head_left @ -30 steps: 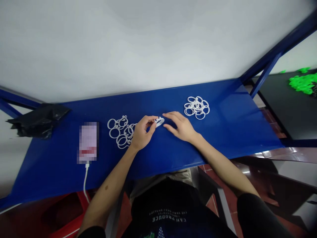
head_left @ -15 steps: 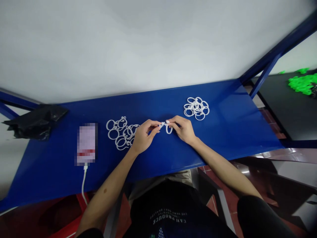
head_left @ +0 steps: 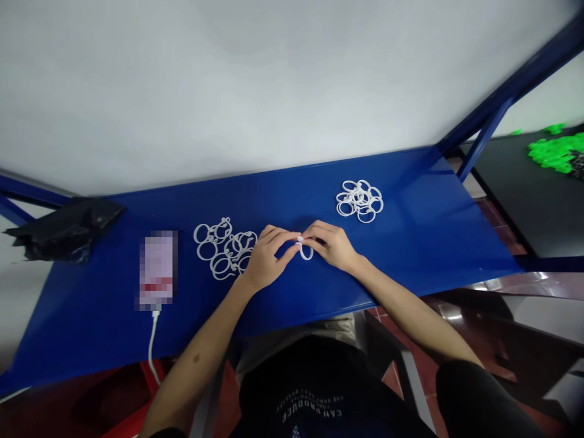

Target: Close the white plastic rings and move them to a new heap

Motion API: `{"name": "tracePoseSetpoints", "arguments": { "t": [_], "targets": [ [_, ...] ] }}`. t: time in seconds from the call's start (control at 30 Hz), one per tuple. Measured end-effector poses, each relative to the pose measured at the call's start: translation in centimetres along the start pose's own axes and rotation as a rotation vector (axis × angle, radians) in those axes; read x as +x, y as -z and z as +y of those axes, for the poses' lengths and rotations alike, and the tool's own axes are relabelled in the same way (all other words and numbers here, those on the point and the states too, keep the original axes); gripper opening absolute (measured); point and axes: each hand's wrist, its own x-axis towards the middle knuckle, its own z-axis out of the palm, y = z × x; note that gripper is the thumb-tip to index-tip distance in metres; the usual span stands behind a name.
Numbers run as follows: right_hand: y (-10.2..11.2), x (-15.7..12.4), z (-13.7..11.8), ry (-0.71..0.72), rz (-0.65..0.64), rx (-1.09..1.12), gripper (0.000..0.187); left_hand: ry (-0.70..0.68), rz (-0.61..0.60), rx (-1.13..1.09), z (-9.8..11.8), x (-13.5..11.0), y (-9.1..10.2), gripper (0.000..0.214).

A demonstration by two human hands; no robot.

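Observation:
Between my two hands is a white plastic ring (head_left: 306, 254), its loop hanging below the fingertips. My left hand (head_left: 268, 258) pinches its upper end between thumb and fingers. From the other side my right hand (head_left: 329, 243) pinches the same ring close by; the fingertips of both hands nearly meet and hide the ring's top. Left of my left hand lies a loose group of white rings (head_left: 207, 249) with small knobs, partly covered by that hand. A second pile of white rings (head_left: 360, 201) rests farther back on the right.
A blue table (head_left: 292, 298) runs along a pale wall (head_left: 274, 85). On its left are a phone (head_left: 157, 267) with a white cable (head_left: 152, 347) and a black plastic bag (head_left: 68, 228). Bright green pieces (head_left: 554, 152) lie on a dark table (head_left: 506, 194) at right.
My hands have drawn closer together and slightly nearer my body. The ring's loop now hangs lower between them. Both ring piles stay where they were on the table.

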Motion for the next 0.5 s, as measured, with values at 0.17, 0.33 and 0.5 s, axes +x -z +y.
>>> {"name": "tracePoseSetpoints", "arguments": {
  "t": [0.17, 0.33, 0.5],
  "targets": [
    [0.0, -0.1, -0.7, -0.004, 0.030, -0.028, 0.028, 0.112, 0.085, -0.008, -0.1, 0.3, -0.4, 0.007],
    [-0.2, -0.3, -1.2, 0.092, 0.003, -0.088, 0.033, 0.181, 0.186, 0.059, -0.1, 0.3, -0.2, 0.016],
    [-0.5, -0.4, -1.3, 0.081, 0.061, -0.066, 0.023, 0.164, 0.138, -0.115, -0.2, 0.2, -0.1, 0.023]
  ]
}}
